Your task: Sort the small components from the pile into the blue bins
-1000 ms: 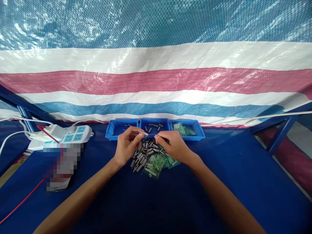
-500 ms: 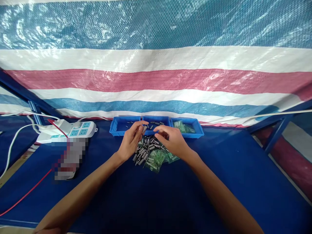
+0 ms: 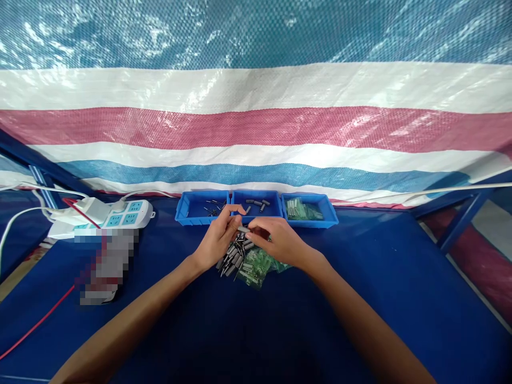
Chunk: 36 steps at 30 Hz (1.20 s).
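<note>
A small grey cylindrical piece (image 3: 242, 229) spans the gap between my two hands. My left hand (image 3: 216, 240) pinches its left end, with the index finger arched above the thumb. At its right end, the thumb and fingers of my right hand (image 3: 282, 241) are closed on it. Beneath both hands lies a loose pile of small grey and black cylindrical and pin-like pieces (image 3: 230, 261). Beside the pile are green-tinted clear bags (image 3: 255, 266) holding small pale pieces. My hands partly cover the pile.
Behind the hands, a left blue bin (image 3: 188, 217) contains thin dark pins, a middle bin (image 3: 272, 194) grey cylinders, and a right bin (image 3: 333, 217) green bags. A white power strip (image 3: 140, 216) with cables lies left on the blue table (image 3: 360, 298). A striped sheet (image 3: 256, 128) hangs behind.
My hands have drawn together, and the right fingers now meet the grey piece that was in my left hand. The camera view has shifted slightly.
</note>
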Each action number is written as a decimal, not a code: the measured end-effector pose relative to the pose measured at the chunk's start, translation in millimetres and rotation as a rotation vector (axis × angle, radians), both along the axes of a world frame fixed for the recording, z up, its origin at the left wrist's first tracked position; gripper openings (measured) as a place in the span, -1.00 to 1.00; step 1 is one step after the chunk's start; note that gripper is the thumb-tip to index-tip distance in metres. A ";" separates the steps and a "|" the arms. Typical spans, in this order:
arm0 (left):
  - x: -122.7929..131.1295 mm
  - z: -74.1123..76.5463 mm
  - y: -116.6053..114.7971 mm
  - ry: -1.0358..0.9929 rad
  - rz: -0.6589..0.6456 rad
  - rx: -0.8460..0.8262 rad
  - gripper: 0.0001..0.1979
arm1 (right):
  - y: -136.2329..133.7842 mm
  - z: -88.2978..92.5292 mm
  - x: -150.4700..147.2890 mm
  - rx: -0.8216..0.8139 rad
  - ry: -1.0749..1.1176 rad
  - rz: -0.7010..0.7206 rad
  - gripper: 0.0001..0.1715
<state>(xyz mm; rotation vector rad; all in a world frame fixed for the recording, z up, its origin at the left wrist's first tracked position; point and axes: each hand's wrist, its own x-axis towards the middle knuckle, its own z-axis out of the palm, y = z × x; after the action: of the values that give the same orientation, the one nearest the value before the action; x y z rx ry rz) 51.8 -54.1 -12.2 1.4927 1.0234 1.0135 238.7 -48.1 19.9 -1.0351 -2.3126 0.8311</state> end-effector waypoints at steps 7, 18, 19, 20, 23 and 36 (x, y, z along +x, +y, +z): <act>-0.2 10.0 1.8 -0.081 0.090 -0.003 -0.77 | -3.5 5.7 3.6 -0.205 0.361 -0.078 -0.68; -4.2 13.4 2.9 -0.045 0.095 -0.017 -0.81 | 21.7 -16.3 10.3 -0.614 0.993 -0.391 -0.62; -4.8 13.0 3.7 -0.044 0.095 -0.023 -0.81 | 23.5 -18.7 10.5 -0.629 0.990 -0.407 -0.61; -5.6 12.4 4.7 -0.040 0.096 -0.031 -0.81 | 25.0 -21.0 10.6 -0.640 0.983 -0.420 -0.60; -7.9 10.4 8.4 -0.030 0.096 -0.048 -0.81 | 27.7 -27.3 10.6 -0.654 0.959 -0.451 -0.58; -22.6 16.8 18.2 0.374 -0.016 0.101 -0.76 | 23.5 -24.3 11.6 -0.551 0.645 -0.365 -0.64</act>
<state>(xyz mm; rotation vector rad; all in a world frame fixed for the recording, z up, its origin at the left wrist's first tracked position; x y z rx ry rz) 29.2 -36.0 4.6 1.8148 1.2321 0.7991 250.3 -24.6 -4.5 -1.1358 -1.3364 1.4281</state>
